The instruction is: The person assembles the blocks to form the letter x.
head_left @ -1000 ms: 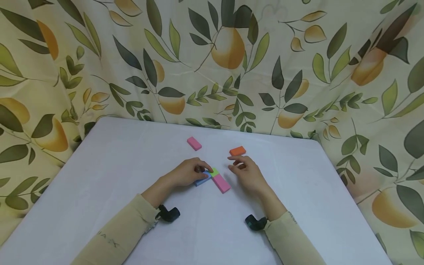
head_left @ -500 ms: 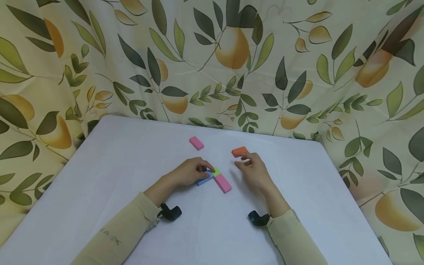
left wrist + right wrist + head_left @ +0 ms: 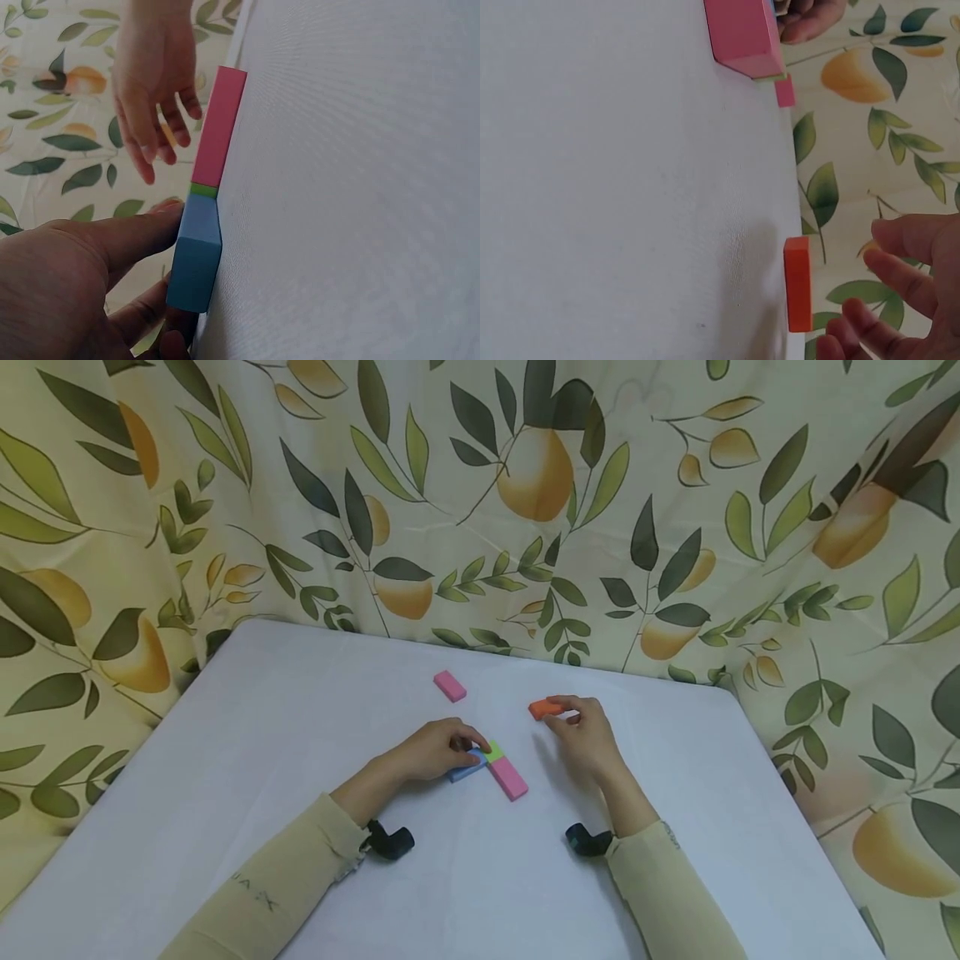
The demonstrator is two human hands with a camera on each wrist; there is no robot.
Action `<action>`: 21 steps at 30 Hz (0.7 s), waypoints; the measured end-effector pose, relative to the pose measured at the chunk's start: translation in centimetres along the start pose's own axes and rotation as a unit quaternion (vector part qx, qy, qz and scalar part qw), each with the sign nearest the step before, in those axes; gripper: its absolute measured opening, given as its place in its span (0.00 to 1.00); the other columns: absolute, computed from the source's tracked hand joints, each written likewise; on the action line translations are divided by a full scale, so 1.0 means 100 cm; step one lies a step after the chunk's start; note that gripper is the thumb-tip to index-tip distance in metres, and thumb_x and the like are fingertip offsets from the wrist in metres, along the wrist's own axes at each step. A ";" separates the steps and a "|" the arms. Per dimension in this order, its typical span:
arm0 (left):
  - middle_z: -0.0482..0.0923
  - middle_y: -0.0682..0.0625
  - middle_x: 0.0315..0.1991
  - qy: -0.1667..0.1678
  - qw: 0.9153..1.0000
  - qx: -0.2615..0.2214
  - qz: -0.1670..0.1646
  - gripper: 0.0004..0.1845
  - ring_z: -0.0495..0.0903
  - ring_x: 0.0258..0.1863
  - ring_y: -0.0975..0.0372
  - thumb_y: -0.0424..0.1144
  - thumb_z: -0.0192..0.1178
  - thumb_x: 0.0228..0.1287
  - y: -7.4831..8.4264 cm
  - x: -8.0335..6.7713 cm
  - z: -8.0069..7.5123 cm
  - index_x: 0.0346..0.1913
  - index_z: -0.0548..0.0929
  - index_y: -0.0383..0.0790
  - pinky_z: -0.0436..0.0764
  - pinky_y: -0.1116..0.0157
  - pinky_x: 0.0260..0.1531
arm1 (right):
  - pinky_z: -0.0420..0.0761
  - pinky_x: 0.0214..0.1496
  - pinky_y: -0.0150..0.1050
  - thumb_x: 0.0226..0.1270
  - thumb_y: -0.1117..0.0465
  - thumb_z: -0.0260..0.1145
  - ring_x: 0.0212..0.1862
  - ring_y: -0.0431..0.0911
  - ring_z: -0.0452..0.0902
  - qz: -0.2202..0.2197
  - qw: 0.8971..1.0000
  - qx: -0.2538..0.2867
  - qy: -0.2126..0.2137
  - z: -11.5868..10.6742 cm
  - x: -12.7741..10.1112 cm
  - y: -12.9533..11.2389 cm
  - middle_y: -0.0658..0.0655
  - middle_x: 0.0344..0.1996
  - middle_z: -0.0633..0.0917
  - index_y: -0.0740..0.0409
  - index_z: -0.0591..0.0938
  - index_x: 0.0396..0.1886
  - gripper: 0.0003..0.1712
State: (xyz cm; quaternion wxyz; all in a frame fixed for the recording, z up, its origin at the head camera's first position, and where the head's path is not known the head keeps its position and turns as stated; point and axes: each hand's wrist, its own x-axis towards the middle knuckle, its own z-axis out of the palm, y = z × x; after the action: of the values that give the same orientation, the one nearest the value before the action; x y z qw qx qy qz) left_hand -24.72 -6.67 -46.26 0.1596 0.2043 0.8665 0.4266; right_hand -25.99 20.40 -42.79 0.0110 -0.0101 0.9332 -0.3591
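Observation:
My left hand (image 3: 433,750) pinches a blue block (image 3: 196,259) with thumb and fingers, low on the white table. The blue block meets a small light-green piece (image 3: 494,751), and a long pink block (image 3: 510,780) continues from it toward me. Over to the right, my right hand (image 3: 588,735) hovers at an orange block (image 3: 539,709), fingers loosely bent. In the right wrist view a gap shows between those fingers and the orange block, which lies on the table. My left hand hides part of the blue block in the head view.
Another pink block (image 3: 450,686) lies farther back on the white table (image 3: 330,693). Behind the table's far edge hangs a curtain (image 3: 480,527) printed with fruit and leaves. A black wrist camera (image 3: 390,841) sits at my left sleeve cuff.
My right hand has moved forward and right to the orange block, its fingers now overlapping it in the head view. My left hand keeps its grip on the blue block.

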 end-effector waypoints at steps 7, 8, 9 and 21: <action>0.75 0.57 0.39 -0.002 1.000 0.005 0.002 0.10 0.73 0.40 0.60 0.46 0.63 0.64 0.000 0.000 0.000 0.45 0.84 0.67 0.74 0.63 0.36 | 0.73 0.57 0.51 0.70 0.52 0.59 0.58 0.56 0.67 0.022 1.000 0.004 0.006 0.000 0.009 0.002 0.60 0.60 0.69 0.48 0.77 0.62 0.22; 0.75 0.57 0.39 -0.001 1.000 0.008 0.000 0.10 0.73 0.40 0.60 0.46 0.63 0.64 0.000 0.000 0.000 0.45 0.84 0.67 0.74 0.64 0.36 | 0.73 0.58 0.52 0.70 0.52 0.59 0.59 0.56 0.67 0.025 1.000 0.004 0.007 0.000 0.011 0.003 0.60 0.61 0.68 0.48 0.76 0.62 0.22; 0.75 0.57 0.39 -0.001 1.000 0.008 -0.001 0.10 0.73 0.40 0.60 0.46 0.63 0.64 0.000 -0.001 0.000 0.45 0.84 0.67 0.74 0.64 0.36 | 0.73 0.59 0.52 0.70 0.52 0.59 0.59 0.57 0.67 0.030 1.000 0.005 0.005 0.000 0.012 0.004 0.61 0.61 0.68 0.48 0.76 0.62 0.22; 0.75 0.57 0.39 0.002 1.000 0.002 -0.009 0.10 0.72 0.41 0.59 0.46 0.63 0.64 0.003 -0.002 0.000 0.46 0.84 0.66 0.74 0.63 0.37 | 0.72 0.58 0.52 0.70 0.49 0.58 0.60 0.57 0.64 0.062 0.998 0.018 -0.012 0.004 0.025 0.011 0.61 0.61 0.67 0.47 0.75 0.63 0.23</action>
State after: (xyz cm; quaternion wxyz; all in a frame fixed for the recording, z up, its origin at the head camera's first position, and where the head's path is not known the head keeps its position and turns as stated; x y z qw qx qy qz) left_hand -24.49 -6.57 -46.03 0.1609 0.1962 0.8695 0.4237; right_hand -28.49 20.90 -43.85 0.0450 0.0438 0.9251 -0.3746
